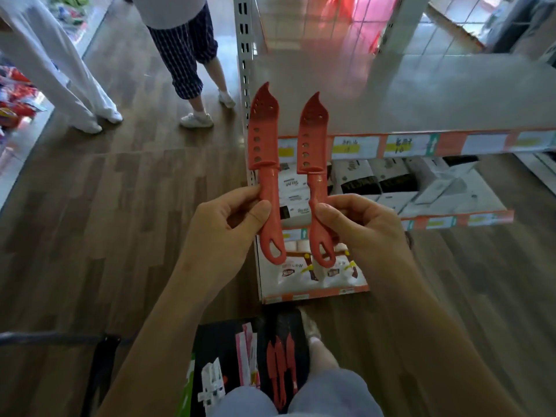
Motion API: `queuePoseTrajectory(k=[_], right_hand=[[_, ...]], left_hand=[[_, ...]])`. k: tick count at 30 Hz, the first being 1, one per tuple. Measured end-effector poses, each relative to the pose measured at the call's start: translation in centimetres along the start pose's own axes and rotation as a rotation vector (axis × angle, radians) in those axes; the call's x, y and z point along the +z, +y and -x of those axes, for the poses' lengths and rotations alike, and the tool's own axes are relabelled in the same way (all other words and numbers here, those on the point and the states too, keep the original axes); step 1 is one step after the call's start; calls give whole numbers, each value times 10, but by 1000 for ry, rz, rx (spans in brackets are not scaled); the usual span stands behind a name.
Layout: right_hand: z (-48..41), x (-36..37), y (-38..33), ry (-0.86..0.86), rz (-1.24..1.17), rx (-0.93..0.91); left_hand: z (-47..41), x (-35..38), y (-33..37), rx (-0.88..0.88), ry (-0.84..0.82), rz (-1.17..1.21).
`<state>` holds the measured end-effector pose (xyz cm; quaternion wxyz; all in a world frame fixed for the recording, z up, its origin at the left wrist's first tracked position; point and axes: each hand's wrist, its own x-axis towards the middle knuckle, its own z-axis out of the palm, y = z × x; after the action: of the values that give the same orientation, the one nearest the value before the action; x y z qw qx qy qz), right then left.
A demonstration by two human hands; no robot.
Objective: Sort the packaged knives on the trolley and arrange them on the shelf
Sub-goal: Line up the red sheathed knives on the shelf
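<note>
My left hand [228, 218] grips the handle of a red sheathed knife [264, 136], held upright. My right hand [358, 227] grips the handle of a second red sheathed knife [313, 139], upright beside the first. Both sheaths have rows of holes and pointed tips. They are raised in front of the left end of the grey shelf [421, 94]. Low in view, the black trolley [216, 338] carries more red knives [281, 365], pink-and-white packaged knives [248, 356] and white packaged ones [212, 383].
The shelf's white upright [245, 70] stands just behind the left knife. Lower shelves hold white and black boxes [388, 182]. Two people [183, 49] stand on the wood floor at the upper left. My knees [301, 398] show at the bottom.
</note>
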<state>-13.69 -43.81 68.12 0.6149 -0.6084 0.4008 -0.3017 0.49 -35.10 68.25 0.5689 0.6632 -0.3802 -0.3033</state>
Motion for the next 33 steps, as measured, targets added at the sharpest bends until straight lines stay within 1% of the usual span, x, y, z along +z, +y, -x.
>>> queuePoseTrajectory(k=[5, 10, 13, 16, 18, 22, 27, 33], right_hand=[[-71, -5, -16, -65, 30, -31], [-142, -7, -29, -124, 117, -33], [-175, -4, -33, -168, 141, -47], [-199, 2, -34, -218, 179, -103], [-215, 8, -32, -214, 211, -107], [-237, 27, -25, -236, 259, -58], [-248, 41, -16, -199, 393, -56], [-244, 40, -18, -199, 447, -36]], left_hand=[[-57, 6, 4, 13, 71, -1], [-112, 7, 2, -27, 160, 8], [-131, 4, -2, -38, 204, 11], [-144, 1, -5, -29, 220, -67], [-152, -2, -8, -43, 234, -57], [-161, -5, -17, -81, 258, 37], [-164, -8, -25, -111, 278, 146], [-167, -16, -25, -111, 260, 157]])
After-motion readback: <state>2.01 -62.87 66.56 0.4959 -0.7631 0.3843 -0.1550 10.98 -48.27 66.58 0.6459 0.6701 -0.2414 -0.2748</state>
